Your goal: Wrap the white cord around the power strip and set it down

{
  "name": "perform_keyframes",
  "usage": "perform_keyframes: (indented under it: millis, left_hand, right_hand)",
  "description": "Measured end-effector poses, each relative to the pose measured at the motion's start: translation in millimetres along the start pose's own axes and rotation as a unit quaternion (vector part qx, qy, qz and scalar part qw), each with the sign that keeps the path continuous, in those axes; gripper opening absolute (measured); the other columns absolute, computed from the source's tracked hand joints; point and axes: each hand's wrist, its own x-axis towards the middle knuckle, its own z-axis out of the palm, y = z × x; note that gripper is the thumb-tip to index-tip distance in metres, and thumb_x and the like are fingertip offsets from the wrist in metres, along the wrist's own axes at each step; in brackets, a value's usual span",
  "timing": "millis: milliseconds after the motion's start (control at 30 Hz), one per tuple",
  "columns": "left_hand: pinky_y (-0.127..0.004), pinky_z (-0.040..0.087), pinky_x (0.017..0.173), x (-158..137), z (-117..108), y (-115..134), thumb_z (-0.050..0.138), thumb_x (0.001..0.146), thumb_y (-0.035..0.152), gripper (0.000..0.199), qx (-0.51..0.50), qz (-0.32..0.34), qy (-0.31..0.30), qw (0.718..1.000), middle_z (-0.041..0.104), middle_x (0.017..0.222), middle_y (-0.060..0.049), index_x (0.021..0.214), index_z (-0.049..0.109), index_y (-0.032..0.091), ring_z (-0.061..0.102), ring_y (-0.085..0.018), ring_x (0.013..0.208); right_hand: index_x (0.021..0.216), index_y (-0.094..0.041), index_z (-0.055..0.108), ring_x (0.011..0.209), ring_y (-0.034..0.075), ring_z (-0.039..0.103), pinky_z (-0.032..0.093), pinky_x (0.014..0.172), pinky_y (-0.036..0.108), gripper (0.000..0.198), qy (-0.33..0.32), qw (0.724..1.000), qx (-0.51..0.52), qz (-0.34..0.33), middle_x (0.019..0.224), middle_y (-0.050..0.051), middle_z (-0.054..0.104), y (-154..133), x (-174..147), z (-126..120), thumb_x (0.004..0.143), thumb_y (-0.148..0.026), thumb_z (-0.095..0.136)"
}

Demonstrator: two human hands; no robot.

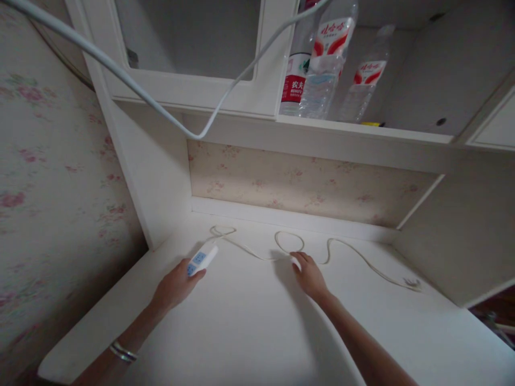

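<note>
My left hand (177, 281) is closed around the near end of a white power strip (209, 254) with blue socket faces, tilted up to the right over the white desktop. From the strip's far end a thin off-white cord (245, 249) runs right in loose loops. My right hand (309, 273) is closed on a small white object (295, 262) beside a round loop of the cord. Fingers hide most of that object, so its kind is unclear. Past this hand, the cord winds right to a plug (412, 283) lying near the right side panel.
The white desktop (241, 321) sits below a cabinet with an open shelf holding clear plastic bottles (322, 80). A thick pale cable (156, 107) hangs across the upper view, close to the camera. Side panels (156, 171) and flowered wallpaper (298, 177) bound the space.
</note>
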Motion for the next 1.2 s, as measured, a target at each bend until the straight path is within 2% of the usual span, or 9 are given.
perform_keyframes:
  millis: [167,300,433,633,733,867,967,1033,1200]
  left_hand:
    - [-0.026,0.041,0.055,-48,-15,25,0.05,0.079,0.063,0.047,-0.319,-0.036,-0.064,0.945,0.059,0.067,0.0,0.088,0.059,0.018,0.059,-0.019,0.064]
    - [-0.025,0.039,0.052,-77,-31,32,0.063,0.071,0.061,0.046,-0.39,-0.045,-0.079,0.916,0.057,0.065,0.001,0.089,0.062,0.019,0.055,-0.017,0.059]
    - [-0.025,0.035,0.046,-90,-45,22,0.069,0.062,0.061,0.049,-0.425,-0.057,-0.049,0.902,0.054,0.057,0.002,0.086,0.063,0.019,0.049,-0.015,0.05]
    - [-0.025,0.039,0.05,-97,-68,15,0.065,0.071,0.056,0.044,-0.563,-0.059,-0.015,0.824,0.054,0.06,0.001,0.09,0.063,0.017,0.049,-0.013,0.053]
    - [-0.025,0.041,0.052,-90,-72,15,0.06,0.075,0.057,0.043,-0.612,-0.072,-0.009,0.788,0.054,0.062,0.001,0.089,0.063,0.017,0.049,-0.013,0.053]
    - [-0.024,0.037,0.049,-77,-67,13,0.065,0.073,0.055,0.04,-0.514,-0.07,0.002,0.855,0.054,0.059,0.003,0.088,0.062,0.018,0.05,-0.014,0.053]
    - [-0.025,0.041,0.056,-74,-60,20,0.069,0.068,0.053,0.045,-0.411,-0.028,-0.012,0.911,0.064,0.073,0.001,0.098,0.063,0.02,0.058,-0.018,0.065]
    - [-0.027,0.044,0.061,-75,-57,30,0.07,0.067,0.051,0.048,-0.381,0.01,-0.025,0.924,0.067,0.081,0.0,0.104,0.063,0.021,0.061,-0.021,0.072]
    - [-0.029,0.046,0.072,-72,-54,58,0.064,0.074,0.048,0.043,-0.331,0.09,0.009,0.939,0.068,0.095,-0.004,0.108,0.06,0.022,0.063,-0.024,0.085]
  right_hand:
    - [0.134,-0.02,0.042,0.123,0.023,0.043,0.037,0.104,0.043,0.05,0.015,0.982,0.077,-0.17,0.133,0.011,0.048,-113,0,14,0.085,-0.019,0.05]
    - [0.135,-0.028,0.043,0.128,0.028,0.038,0.028,0.106,0.051,0.05,0.001,0.974,0.011,-0.228,0.142,0.01,0.042,-157,13,25,0.086,-0.016,0.049]
    - [0.132,-0.031,0.044,0.124,0.025,0.044,0.026,0.105,0.052,0.049,-0.032,0.975,-0.028,-0.22,0.137,0.008,0.048,-152,32,38,0.089,-0.009,0.041]
    - [0.118,-0.021,0.048,0.108,0.02,0.055,0.042,0.092,0.036,0.033,-0.096,0.972,0.043,-0.21,0.126,0.01,0.054,-122,39,47,0.085,-0.016,0.048]
    - [0.118,-0.019,0.045,0.098,0.019,0.058,0.045,0.085,0.034,0.032,-0.067,0.976,0.066,-0.195,0.109,0.009,0.06,-119,35,45,0.087,-0.015,0.043]
    - [0.118,-0.021,0.047,0.12,0.023,0.046,0.036,0.102,0.042,0.036,-0.011,0.96,0.145,-0.24,0.127,0.011,0.052,-137,35,35,0.082,-0.015,0.049]
    - [0.136,-0.022,0.033,0.131,0.025,0.035,0.027,0.109,0.046,0.069,-0.072,0.946,0.236,-0.21,0.141,0.012,0.04,-159,41,36,0.074,-0.02,0.063]
    - [0.139,-0.022,0.027,0.124,0.025,0.045,0.034,0.104,0.045,0.077,-0.151,0.919,0.333,-0.147,0.135,0.012,0.047,-170,43,48,0.072,-0.021,0.065]
    - [0.108,-0.02,0.048,0.074,0.017,0.059,0.048,0.071,0.031,0.034,-0.271,0.848,0.453,-0.043,0.083,0.0,0.063,-183,23,94,0.075,-0.02,0.057]
